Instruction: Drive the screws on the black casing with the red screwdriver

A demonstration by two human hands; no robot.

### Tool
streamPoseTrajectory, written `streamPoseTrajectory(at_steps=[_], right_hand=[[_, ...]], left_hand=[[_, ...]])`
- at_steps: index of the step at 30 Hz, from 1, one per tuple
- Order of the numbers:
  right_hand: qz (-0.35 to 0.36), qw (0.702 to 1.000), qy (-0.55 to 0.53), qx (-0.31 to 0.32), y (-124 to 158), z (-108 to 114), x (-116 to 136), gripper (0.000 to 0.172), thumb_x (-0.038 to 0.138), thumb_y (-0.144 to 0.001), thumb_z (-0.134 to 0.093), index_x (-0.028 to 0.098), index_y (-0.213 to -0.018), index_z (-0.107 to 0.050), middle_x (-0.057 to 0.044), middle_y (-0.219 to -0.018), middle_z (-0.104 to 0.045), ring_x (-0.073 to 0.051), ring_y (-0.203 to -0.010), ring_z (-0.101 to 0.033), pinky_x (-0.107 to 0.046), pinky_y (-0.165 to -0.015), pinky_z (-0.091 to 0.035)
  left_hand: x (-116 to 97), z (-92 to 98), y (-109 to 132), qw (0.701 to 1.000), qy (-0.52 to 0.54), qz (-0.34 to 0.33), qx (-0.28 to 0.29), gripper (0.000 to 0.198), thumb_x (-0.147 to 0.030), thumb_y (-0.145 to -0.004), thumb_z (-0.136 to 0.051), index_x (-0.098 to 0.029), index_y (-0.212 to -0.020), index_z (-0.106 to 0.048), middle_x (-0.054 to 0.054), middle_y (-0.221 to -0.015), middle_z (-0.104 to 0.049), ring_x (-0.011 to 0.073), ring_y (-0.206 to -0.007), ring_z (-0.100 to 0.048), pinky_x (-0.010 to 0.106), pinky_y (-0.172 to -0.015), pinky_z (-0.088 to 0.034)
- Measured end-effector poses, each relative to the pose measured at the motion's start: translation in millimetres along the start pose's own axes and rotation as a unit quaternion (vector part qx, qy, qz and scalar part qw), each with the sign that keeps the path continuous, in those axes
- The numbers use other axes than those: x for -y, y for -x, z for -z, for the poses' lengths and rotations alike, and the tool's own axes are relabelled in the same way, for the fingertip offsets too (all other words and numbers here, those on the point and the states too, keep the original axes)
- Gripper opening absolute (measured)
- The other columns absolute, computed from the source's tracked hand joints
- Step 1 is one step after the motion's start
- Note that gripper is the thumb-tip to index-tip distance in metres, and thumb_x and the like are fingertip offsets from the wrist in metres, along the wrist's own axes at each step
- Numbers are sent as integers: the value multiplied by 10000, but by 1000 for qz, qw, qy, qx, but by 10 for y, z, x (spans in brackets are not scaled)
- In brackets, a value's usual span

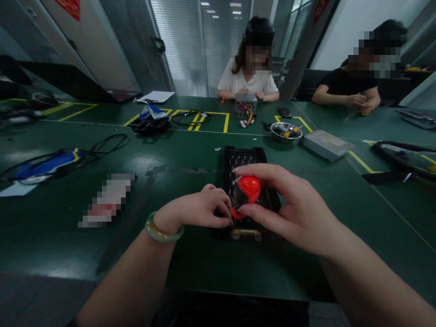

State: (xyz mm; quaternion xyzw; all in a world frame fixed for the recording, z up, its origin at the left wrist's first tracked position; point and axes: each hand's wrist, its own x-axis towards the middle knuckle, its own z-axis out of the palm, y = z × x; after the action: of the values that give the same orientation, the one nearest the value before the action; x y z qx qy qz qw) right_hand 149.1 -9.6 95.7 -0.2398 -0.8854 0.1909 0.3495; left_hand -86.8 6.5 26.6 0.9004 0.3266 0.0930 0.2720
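My right hand (289, 209) holds a round red object (248, 188) between thumb and fingers, just above a black perforated tray-like unit (243, 159) on the green table (190, 154). My left hand (200, 209), with a pale green bangle on the wrist, has its fingers curled and pinched against the lower left side of the red object. What the left fingers grip there is hidden. A small tan connector strip (245, 235) sits at the near end of the black unit.
Two other people sit across the table, hands resting near a small box with coloured wires (245, 109). A metal bowl (285, 131) with tools, a grey flat unit (326, 144), black cables (109, 144) and blue-black gear (47, 164) lie around.
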Motion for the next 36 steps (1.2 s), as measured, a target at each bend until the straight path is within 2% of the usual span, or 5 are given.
streamPoseTrajectory(at_steps=[4,15,23,32,36], right_hand=[[10,1000,-12,-6,-2,-14,-8,540,394,-818,-736,265,-1308,-551,-52,-1281,-645,-230,-1150,-624,-359,-986,-522],[-27,999,-40,-2,10,-1,24,556,225,-857,-652,269,-1389,-499,-56,-1389,-577,-237,-1194,-605,-372,-1004,-515],[-79,994,-79,-3,23,-17,7,622,221,-850,-660,261,-1426,-432,-75,-1261,-645,-235,-1090,-659,-393,-947,-550],[-86,991,-98,-11,33,-9,-9,541,208,-835,-678,226,-1338,-480,-85,-1183,-667,-227,-1048,-669,-361,-882,-571],[-85,990,-107,-19,36,-22,-10,523,219,-846,-668,231,-1334,-481,-85,-1195,-664,-225,-1056,-668,-348,-864,-574]], left_hand=[[7,5,-10,1000,7,-3,5,226,-390,-900,-616,-203,-948,-733,13,-967,-706,194,-1027,-575,306,-947,-365],[15,-23,-18,1000,9,15,7,190,-373,-884,-638,-223,-853,-751,-5,-928,-729,195,-986,-591,327,-917,-328],[52,-14,-33,1000,-6,-13,24,229,-360,-901,-615,-239,-773,-763,-17,-901,-736,186,-977,-586,333,-947,-282],[70,-26,-25,1000,-10,-12,24,179,-364,-895,-628,-273,-872,-780,-16,-1003,-725,188,-1033,-577,345,-997,-234],[67,-25,-20,1000,-8,-14,20,176,-356,-890,-629,-268,-860,-778,-12,-966,-724,188,-1023,-580,336,-982,-255]])
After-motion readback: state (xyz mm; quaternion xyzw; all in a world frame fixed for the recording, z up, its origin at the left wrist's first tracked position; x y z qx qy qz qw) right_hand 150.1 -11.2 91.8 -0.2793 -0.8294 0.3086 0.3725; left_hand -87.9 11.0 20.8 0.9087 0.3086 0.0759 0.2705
